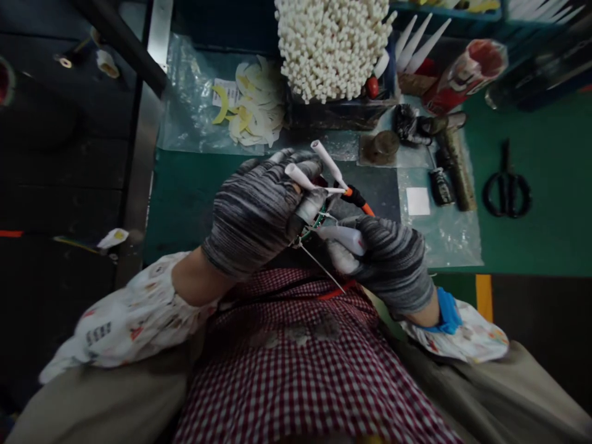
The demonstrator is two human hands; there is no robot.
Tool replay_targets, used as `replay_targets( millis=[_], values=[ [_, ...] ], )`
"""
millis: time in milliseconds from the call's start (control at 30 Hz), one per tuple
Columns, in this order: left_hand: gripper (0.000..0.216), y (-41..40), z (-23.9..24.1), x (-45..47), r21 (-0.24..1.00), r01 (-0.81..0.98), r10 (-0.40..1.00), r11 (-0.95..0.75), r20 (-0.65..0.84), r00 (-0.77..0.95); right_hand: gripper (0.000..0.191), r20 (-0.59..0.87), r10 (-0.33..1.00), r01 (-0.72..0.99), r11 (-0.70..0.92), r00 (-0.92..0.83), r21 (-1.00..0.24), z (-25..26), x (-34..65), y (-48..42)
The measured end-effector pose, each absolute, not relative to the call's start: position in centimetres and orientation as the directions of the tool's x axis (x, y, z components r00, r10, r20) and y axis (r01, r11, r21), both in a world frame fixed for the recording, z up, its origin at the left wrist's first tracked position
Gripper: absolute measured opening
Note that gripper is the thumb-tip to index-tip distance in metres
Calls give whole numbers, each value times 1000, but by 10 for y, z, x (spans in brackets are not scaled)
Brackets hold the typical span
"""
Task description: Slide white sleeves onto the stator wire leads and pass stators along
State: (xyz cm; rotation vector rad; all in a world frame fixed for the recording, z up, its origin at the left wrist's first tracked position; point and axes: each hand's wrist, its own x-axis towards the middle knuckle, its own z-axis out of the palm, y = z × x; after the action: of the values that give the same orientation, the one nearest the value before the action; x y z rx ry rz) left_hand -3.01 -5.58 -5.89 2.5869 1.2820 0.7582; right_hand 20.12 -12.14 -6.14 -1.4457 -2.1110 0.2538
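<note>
The bundle of parts (317, 219) sits between your two gloved hands, raised just above your lap and over the near edge of the green mat (546, 234). It shows a grey barrel with thin green wires at its base. Two white tubes (301, 177) stick out of its top, slanting up and to the left. An orange-tipped piece (358, 200) meets them where they come together (whether it belongs to the bundle or is a separate tool is not clear).

Your left hand (259, 209) is clenched around the bundle, its fingers curled over the barrel. Your right hand (393, 259) grasps a third tube (345, 237), which lies across the fingers and points left, its end just beside the bundle. A thin bare wire (321, 266) runs down from the bundle toward your checked apron (296, 370). A blue band (448, 311) circles your right wrist.

Beyond your hands, a clear plastic sheet (444, 237) lies on the mat with a small white square (417, 200) on it. Black scissors (506, 185) lie well apart to the right. At the back of the mat stands a bin heaped with a pile of white sticks (330, 43). To its left is a plastic bag (185, 105) holding white and yellow scraps. To its right a red and white cup (467, 71) lies tilted.
</note>
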Motion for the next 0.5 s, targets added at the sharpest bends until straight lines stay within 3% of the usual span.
replay_targets(
  millis=[133,267,400,500],
  values=[
    [57,-43,-53,-23,271,753,797,-599,290,529,30,279,932,813,343,-232,-471,-63,210,-118],
    [64,-29,-49,-15,268,762,806,-589,260,531,32,338,927,834,313,-164,-455,-70,214,-111],
    [59,-14,-39,-5,251,769,808,-588,160,567,40,370,925,878,246,-86,-411,-79,209,-102],
    [54,-6,-30,4,204,806,829,-555,49,558,34,390,916,882,260,-97,-392,-81,204,-101]
  ],
)
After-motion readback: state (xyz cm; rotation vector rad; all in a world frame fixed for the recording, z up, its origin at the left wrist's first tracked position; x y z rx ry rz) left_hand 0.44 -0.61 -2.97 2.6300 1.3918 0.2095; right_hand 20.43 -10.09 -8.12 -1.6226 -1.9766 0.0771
